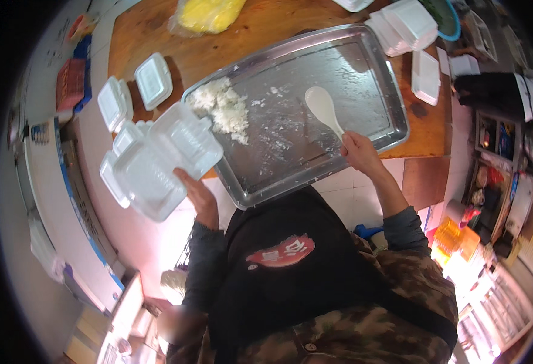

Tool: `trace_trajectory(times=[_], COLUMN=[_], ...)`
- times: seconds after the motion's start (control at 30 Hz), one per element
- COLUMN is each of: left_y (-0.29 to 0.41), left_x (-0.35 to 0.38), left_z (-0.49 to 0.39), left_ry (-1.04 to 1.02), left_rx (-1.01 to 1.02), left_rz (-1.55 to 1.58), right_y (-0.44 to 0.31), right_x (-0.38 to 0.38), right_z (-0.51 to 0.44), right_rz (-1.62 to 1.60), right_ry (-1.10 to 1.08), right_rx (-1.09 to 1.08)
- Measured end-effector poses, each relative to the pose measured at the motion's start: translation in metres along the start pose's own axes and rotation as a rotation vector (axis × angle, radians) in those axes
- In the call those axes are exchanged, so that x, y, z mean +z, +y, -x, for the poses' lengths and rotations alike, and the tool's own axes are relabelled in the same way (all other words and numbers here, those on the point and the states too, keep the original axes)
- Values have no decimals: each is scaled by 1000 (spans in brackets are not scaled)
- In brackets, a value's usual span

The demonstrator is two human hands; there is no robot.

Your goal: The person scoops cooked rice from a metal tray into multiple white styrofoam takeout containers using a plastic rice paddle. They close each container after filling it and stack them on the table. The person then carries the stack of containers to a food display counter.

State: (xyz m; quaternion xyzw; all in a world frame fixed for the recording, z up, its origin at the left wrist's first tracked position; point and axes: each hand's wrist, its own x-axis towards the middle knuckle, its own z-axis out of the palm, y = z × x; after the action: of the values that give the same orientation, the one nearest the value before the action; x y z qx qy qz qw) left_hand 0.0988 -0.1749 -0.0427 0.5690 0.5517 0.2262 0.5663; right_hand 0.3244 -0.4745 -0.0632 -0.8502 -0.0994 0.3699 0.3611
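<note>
My left hand point(199, 195) holds an opened white foam takeaway box point(150, 175) by its near edge, left of a large metal tray point(289, 182). The box's hinged half overlaps the tray's left rim. My right hand point(360, 150) grips the handle of a white rice paddle point(322, 107), its blade over the middle of the tray. Cooked white rice point(223, 109) lies heaped at the tray's left end, with loose grains scattered across the bottom. From this view I cannot tell whether the paddle touches the tray.
Closed foam boxes point(153, 82) stand on the wooden table point(125, 34) at the left. More boxes point(411, 25) are stacked at the right, near a blue-rimmed bowl point(451, 20). A plastic bag with yellow contents point(209, 13) lies at the back. A person's dark-clothed part point(489, 93) shows far right.
</note>
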Motion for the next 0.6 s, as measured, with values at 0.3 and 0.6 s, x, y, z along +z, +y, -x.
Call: trace_trajectory(times=[0.3, 0.6], left_y=[-25, -39], left_x=[24, 34], left_z=[-37, -59], left_ry=[-132, -84], left_rx=[57, 34], left_rz=[520, 636], right_y=[-59, -71], right_x=[28, 99], right_z=[-75, -89], right_rz=[76, 290], right_ry=[-135, -98], right_rx=[-119, -395])
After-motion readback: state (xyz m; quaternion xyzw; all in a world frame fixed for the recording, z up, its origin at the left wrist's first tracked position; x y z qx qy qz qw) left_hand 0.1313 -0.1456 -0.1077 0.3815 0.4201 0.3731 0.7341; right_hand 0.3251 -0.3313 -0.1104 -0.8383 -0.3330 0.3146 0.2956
